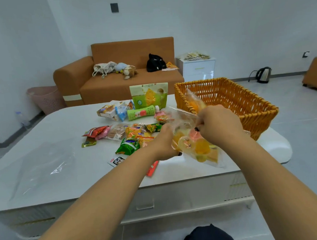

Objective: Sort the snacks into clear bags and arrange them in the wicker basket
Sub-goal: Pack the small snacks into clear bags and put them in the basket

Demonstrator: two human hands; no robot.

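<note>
My left hand (164,143) and my right hand (218,125) both grip a clear bag (197,149) holding several orange, yellow and pink jelly cups, just above the white table (74,170). The wicker basket (232,101) stands at the table's right, right behind my right hand. Another clear bag with orange contents (194,100) leans inside the basket's near corner. Loose snack packets (129,136) lie left of my hands. Behind them are a green bottle (142,112), a green pouch (149,95) and small boxes (109,110).
An empty clear bag (40,166) lies flat on the table's left. A red packet (153,168) sits under my left forearm near the front edge. Behind the table stand a brown sofa (106,86), a pink bin (46,100) and a white drawer unit (199,68).
</note>
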